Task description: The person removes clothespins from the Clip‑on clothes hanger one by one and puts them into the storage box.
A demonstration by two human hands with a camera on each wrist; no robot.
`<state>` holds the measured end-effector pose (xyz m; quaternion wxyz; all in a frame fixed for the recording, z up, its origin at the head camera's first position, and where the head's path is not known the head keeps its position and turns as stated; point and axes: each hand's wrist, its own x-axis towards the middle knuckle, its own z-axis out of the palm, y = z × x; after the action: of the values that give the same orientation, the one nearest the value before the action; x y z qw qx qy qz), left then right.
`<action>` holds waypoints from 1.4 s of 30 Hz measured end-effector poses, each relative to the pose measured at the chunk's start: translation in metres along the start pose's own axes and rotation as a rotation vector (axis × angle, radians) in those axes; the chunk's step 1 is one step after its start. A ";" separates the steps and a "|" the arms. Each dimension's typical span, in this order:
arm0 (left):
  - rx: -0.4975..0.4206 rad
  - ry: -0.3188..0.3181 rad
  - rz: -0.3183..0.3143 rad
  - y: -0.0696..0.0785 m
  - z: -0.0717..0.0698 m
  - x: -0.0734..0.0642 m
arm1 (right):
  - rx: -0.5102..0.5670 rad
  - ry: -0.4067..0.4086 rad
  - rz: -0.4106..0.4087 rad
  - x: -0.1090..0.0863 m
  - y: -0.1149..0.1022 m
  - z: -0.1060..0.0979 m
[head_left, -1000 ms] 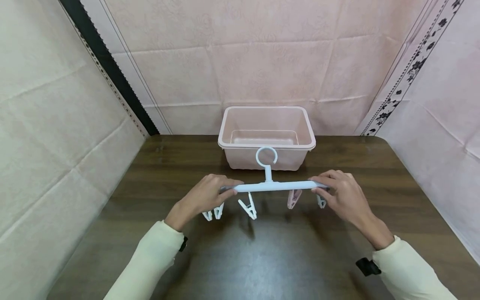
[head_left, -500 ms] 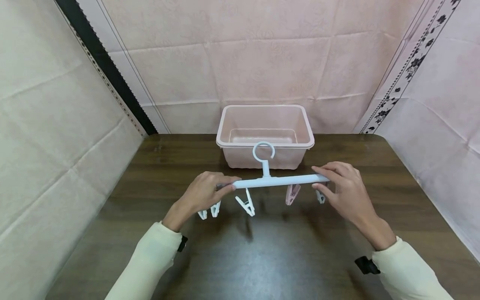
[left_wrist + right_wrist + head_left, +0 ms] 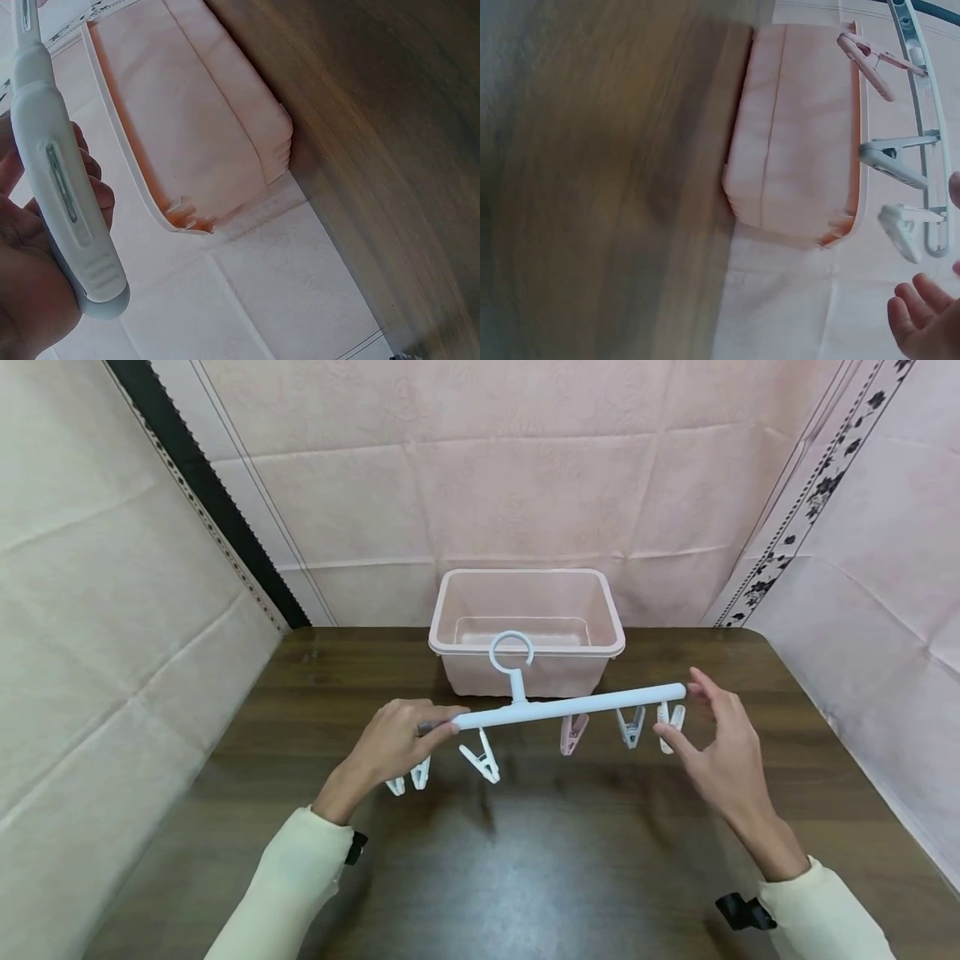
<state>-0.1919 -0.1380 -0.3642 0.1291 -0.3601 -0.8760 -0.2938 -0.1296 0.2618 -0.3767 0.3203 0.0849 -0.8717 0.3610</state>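
Behind the hanger [image 3: 572, 706] — pink bin [image 3: 562, 675], inner floor [image 3: 561, 632] showing.

Plain pale cream sleeves [image 3: 288, 877]; black strap-like piece [image 3: 745, 912] at inner side of each.

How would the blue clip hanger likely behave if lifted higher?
Probably stiff: the hanger bar looks straight with the left hand gripping one end. Its clips may swing, since they dangle underneath. That off-center grip might let it tilt.

No readable text, labels, brands, numbers or signs in any view.
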 end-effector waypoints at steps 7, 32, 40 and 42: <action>-0.008 0.016 -0.011 0.000 -0.002 -0.002 | 0.154 -0.123 0.275 -0.012 0.002 0.005; -0.022 -0.002 -0.018 -0.001 -0.003 0.000 | 0.305 -0.034 0.337 -0.007 0.009 0.003; -0.076 -0.039 -0.009 -0.001 -0.004 0.001 | 0.221 0.030 0.296 -0.009 0.007 0.003; -0.081 -0.045 -0.010 0.000 -0.004 0.001 | 0.209 0.057 0.285 -0.008 0.006 0.003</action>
<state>-0.1931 -0.1399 -0.3606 0.0932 -0.3672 -0.8679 -0.3213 -0.1267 0.2635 -0.3866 0.2797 -0.0169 -0.8232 0.4939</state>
